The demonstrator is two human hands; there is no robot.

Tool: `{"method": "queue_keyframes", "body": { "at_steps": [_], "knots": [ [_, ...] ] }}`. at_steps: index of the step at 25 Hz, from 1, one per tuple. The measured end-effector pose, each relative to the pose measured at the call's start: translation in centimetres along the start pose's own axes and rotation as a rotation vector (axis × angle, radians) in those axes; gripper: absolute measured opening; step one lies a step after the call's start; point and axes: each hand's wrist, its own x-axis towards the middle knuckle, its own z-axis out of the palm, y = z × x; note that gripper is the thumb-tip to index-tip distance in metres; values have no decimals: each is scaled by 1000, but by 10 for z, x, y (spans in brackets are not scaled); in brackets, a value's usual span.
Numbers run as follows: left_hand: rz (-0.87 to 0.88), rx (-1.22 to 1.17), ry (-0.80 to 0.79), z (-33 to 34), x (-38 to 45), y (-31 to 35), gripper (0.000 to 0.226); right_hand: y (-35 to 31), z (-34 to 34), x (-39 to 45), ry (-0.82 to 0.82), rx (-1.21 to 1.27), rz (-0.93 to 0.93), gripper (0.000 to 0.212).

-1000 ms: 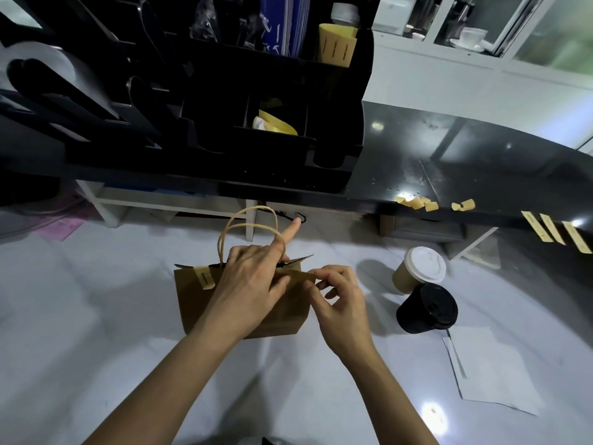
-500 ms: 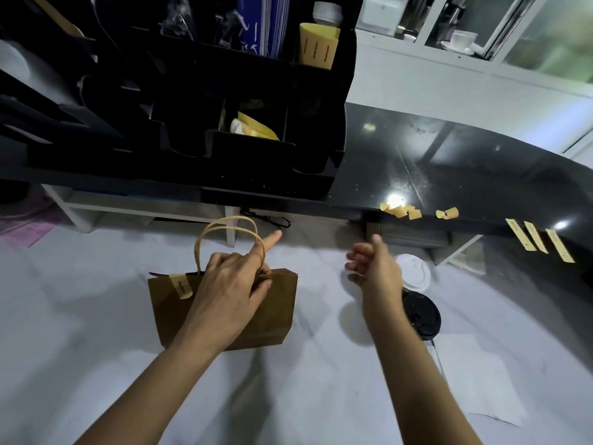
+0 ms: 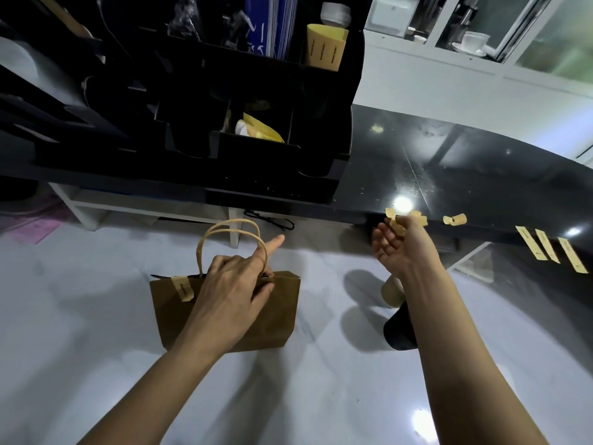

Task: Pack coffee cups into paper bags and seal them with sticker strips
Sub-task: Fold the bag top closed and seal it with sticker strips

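Head view: a person's two bare arms reach forward over a pale marble tabletop (image 3: 96, 316), with a black counter (image 3: 481, 175) raised along its far edge.
Black organizer (image 3: 224, 130): stands on the far left of the counter; yellow slips show in its compartments.
Paper bag (image 3: 282, 313): brown, upright, near the middle of the tabletop; its twin handles (image 3: 231, 226) arch above the mouth.
Left hand (image 3: 237, 290): its grip is clenched on the bag's top edge at the base of the handles, thumb on the near face, index finger stretched out toward the far edge.
Sealed strip (image 3: 183, 288): one sticker folded over the bag's rim, just left of the left hand.
Right hand (image 3: 398, 248): raised well right of the bag, at the counter's near edge, palm turned left, fingers loosely spread; a curled sticker piece (image 3: 398, 227) sits at the fingertips, and whether it is pinched or only touched I cannot tell.
Cups: a tan cup (image 3: 392, 292) and a black cup (image 3: 398, 332) stand on the tabletop, partly hidden behind the right forearm.
Flat sticker strips (image 3: 545, 247): three lie side by side on the counter's right end, apart from the hand.
Loose scrap (image 3: 455, 219): one more curled piece between hand and flat strips.
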Motion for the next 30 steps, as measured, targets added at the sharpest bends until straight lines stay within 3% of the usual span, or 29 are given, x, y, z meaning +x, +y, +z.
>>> {"method": "queue_keyframes", "body": {
  "at_steps": [9,18,30],
  "knots": [
    [-9,5,6,-1,-1,2,86,-1,3,-2,53,-79,-103,11],
    [5,3,-3,-5,-3,7,82,45,-7,-51,-22,-249,-229,10],
    [-24,13,34,0,-5,7,79,102,16,-127,-241,-477,-345,17]
  ]
}}
